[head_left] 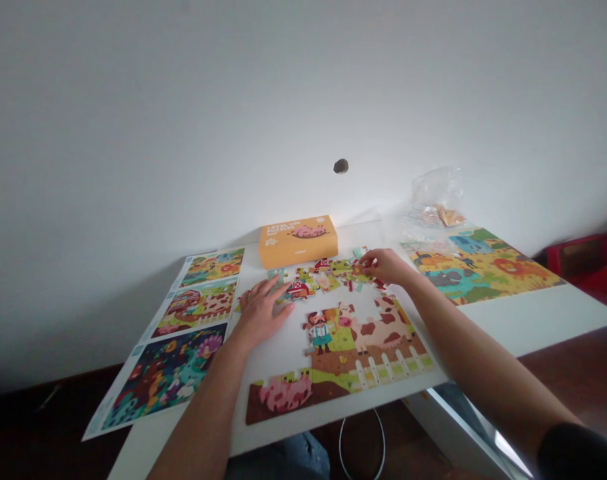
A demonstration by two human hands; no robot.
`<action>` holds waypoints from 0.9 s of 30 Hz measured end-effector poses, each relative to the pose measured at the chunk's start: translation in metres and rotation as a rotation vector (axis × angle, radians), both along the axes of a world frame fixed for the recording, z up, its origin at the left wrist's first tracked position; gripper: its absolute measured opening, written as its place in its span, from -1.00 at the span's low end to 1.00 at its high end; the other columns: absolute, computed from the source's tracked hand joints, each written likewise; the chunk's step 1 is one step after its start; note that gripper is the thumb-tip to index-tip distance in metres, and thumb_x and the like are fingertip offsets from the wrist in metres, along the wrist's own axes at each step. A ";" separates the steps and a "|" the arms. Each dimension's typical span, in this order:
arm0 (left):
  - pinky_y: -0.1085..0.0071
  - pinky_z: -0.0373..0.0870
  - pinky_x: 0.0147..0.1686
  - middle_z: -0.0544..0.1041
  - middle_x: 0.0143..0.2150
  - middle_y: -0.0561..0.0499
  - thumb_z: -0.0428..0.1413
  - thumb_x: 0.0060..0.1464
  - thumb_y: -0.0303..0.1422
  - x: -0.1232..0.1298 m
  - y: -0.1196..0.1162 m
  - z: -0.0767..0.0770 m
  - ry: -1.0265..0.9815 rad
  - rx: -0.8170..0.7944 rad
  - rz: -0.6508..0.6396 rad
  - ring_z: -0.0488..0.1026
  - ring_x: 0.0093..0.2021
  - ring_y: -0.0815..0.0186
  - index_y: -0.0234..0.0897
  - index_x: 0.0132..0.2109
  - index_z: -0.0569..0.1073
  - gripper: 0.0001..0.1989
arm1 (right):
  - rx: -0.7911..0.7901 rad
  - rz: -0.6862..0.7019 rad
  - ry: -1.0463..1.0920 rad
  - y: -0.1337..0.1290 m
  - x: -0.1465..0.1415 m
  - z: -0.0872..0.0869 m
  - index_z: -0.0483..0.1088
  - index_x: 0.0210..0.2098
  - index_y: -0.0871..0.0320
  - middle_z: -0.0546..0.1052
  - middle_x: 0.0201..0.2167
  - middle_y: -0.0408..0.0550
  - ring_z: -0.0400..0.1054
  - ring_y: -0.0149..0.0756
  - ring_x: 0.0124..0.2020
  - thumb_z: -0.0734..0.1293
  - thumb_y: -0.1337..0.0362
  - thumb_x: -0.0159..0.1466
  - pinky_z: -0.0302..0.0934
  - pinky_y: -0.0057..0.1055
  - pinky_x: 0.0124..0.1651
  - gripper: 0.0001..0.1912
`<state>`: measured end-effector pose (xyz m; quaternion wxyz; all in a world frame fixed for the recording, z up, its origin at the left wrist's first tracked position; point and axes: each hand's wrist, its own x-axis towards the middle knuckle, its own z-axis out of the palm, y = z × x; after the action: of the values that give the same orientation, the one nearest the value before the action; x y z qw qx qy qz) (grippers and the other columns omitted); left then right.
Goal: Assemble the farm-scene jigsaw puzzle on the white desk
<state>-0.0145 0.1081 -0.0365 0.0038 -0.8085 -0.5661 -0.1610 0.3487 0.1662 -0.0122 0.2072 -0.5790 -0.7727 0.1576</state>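
Observation:
My left hand [261, 311] lies on the white table with its fingers spread, the fingertips beside loose jigsaw pieces [299, 289]. At the back right of this loose group, my right hand [384, 265] has thumb and fingers pinched on a small puzzle piece [364, 259], partly hidden by the fingers. Between my forearms lies a partly joined farm puzzle [333, 363] with a spotted cow, a farmer, pink pigs and a white fence. Its upper left part is a gap showing bare table.
An orange puzzle box [298, 241] stands behind the loose pieces. A sheet of three printed pictures [176, 333] lies on the left. At the right are a completed animal puzzle [483, 267] and a clear plastic bag [437, 200]. A white wall [208, 133] closes off the back.

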 end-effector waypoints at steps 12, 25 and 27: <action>-0.02 0.16 0.21 0.31 0.32 0.01 0.05 0.17 -0.10 -0.003 0.000 0.004 0.009 -0.013 -0.007 0.25 0.27 0.01 0.05 0.19 0.42 -0.55 | -0.105 -0.252 -0.227 -0.009 0.004 0.009 0.46 -0.01 0.15 0.57 -0.17 0.12 0.44 -0.07 -0.14 0.41 -0.21 0.02 0.25 -0.31 -0.16 -0.30; 0.03 0.19 0.21 0.34 0.30 0.04 0.07 0.15 -0.11 -0.004 -0.001 0.004 -0.006 -0.001 -0.009 0.28 0.25 0.04 0.08 0.18 0.43 -0.56 | 0.004 -0.354 -0.136 0.007 -0.013 -0.006 0.53 -0.10 0.10 0.45 -0.08 0.11 0.42 -0.19 -0.12 0.30 0.04 0.27 0.21 -0.37 -0.07 -0.66; 0.03 0.18 0.21 0.32 0.31 0.04 0.06 0.16 -0.10 -0.005 0.000 0.003 0.002 -0.011 -0.011 0.27 0.26 0.05 0.08 0.19 0.41 -0.55 | 0.003 -0.411 -0.134 0.009 -0.012 -0.008 0.55 -0.15 0.12 0.46 -0.11 0.12 0.42 -0.19 -0.15 0.28 0.10 0.29 0.21 -0.37 -0.10 -0.69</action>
<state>-0.0192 0.1082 -0.0330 -0.0008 -0.8118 -0.5624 -0.1571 0.3366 0.1753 -0.0197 0.1839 -0.7332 -0.6507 0.0718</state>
